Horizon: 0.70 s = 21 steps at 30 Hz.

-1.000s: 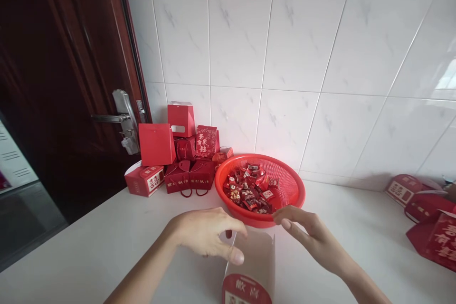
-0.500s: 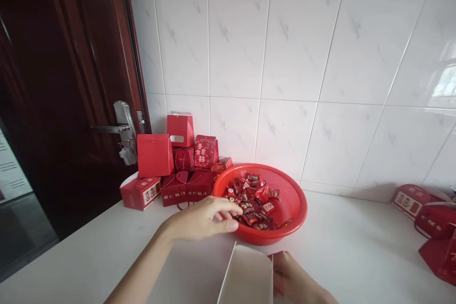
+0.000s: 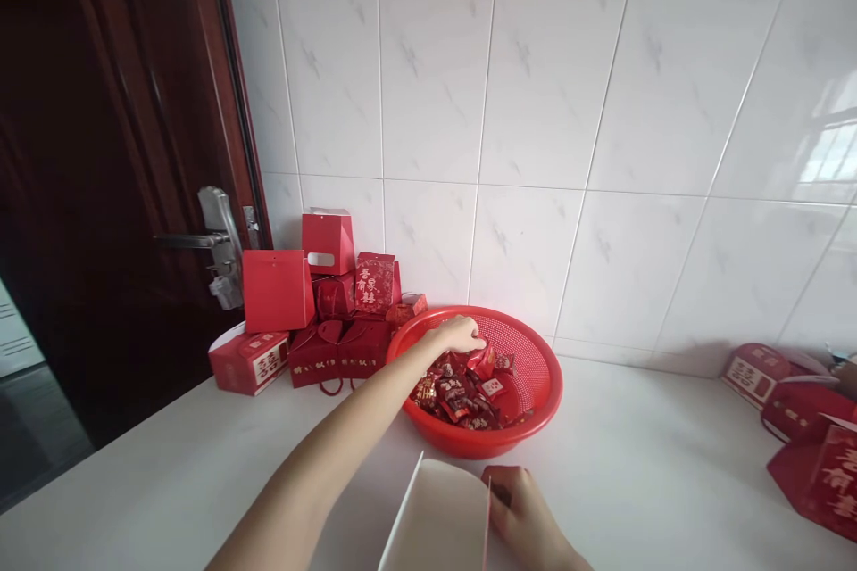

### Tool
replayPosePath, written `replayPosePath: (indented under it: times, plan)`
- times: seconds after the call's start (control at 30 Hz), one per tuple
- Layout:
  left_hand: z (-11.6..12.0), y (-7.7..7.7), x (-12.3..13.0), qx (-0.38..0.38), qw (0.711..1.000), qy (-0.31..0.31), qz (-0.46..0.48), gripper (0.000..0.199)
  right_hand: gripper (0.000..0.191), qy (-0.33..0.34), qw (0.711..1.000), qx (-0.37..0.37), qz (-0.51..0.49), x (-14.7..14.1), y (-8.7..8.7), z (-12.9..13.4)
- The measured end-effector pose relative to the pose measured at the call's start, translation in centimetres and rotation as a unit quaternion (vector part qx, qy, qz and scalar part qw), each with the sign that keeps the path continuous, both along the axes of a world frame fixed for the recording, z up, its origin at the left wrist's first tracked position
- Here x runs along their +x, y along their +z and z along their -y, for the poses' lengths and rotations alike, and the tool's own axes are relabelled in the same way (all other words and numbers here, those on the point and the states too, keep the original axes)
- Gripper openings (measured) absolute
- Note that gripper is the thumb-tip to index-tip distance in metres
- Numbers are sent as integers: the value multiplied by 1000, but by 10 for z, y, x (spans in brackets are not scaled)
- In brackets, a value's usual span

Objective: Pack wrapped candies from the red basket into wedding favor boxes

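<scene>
A red plastic basket (image 3: 545,406) stands near the tiled wall with a pile of red wrapped candies (image 3: 459,401) in it. Over the back of this pile is my left hand (image 3: 461,335), its fingers bent down and closed at the candies; what they pinch is too small to make out. At the bottom centre an open box (image 3: 438,517) shows its pale inside. My right hand (image 3: 526,517) grips the box's right side, the fingers wrapped round its red flap.
Several red gift boxes (image 3: 278,290) are stacked left of the basket, against the wall. More red boxes (image 3: 800,410) lie at the far right of the white counter (image 3: 643,464). A dark wooden door (image 3: 113,152) with a metal handle stands at the left.
My left hand has moved from the basket's front left edge to the back of the candy pile, and its fingers have closed. My right hand still holds the box. The view has shifted slightly right.
</scene>
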<state>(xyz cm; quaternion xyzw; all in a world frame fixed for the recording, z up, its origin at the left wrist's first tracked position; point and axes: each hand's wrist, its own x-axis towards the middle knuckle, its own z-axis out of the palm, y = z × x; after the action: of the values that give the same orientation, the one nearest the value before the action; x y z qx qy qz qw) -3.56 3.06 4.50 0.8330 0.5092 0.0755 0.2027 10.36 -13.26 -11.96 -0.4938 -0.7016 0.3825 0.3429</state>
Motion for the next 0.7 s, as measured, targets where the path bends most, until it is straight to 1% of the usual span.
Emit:
replayPosePath:
  times: [0.1,0.2,0.37,0.7]
  plan:
    - [-2,-5,16,-3,1000,23,-19,35,27,-1,1000,9,11,0,-1,-1]
    - [-2,-11,22,-6,999,34,-29,37,28,-3,1000,11,23,0,0,-1]
    - [-3,-19,20,-3,999,35,-25,38,27,-9,1000,8,26,-1,2,0]
    - [-12,-37,19,16,999,23,25,37,26,-11,1000,7,28,-2,5,1]
